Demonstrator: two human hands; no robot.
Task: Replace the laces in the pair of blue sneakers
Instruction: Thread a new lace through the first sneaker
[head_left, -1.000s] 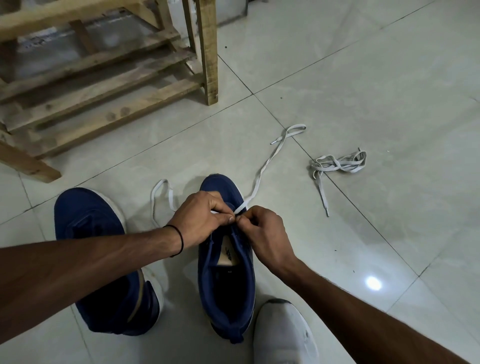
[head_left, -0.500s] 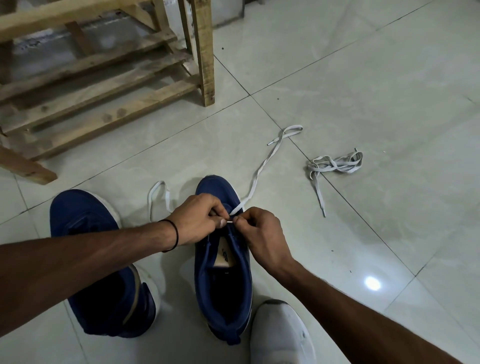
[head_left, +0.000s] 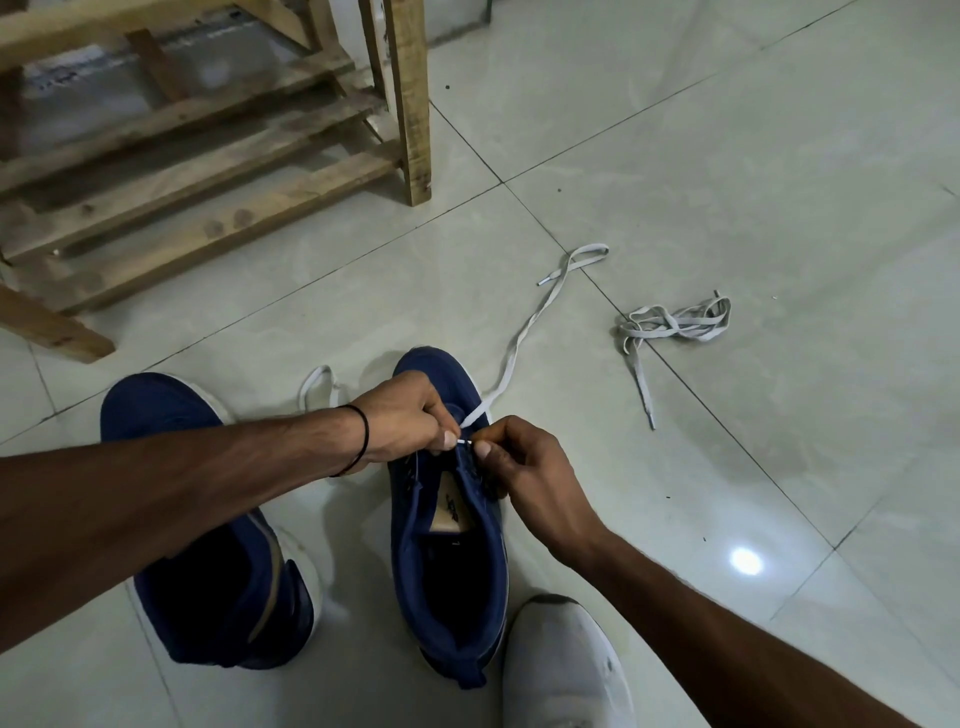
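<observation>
A pale tiled floor (head_left: 727, 156) carries a wooden rack (head_left: 208, 171) at the far left and two blue sneakers side by side: the left sneaker (head_left: 161, 410) lies partly under the left forearm, and the middle sneaker (head_left: 452, 587) has a white shoe (head_left: 566, 665) just beside its heel. The left hand (head_left: 400, 421) and right hand (head_left: 524, 462) meet over the middle sneaker's tongue, the fingers of each curled and pinching the tip of a white lace (head_left: 511, 353) that trails away across the floor. A second lace (head_left: 670, 325) lies bunched on the tiles, well apart to the right.
</observation>
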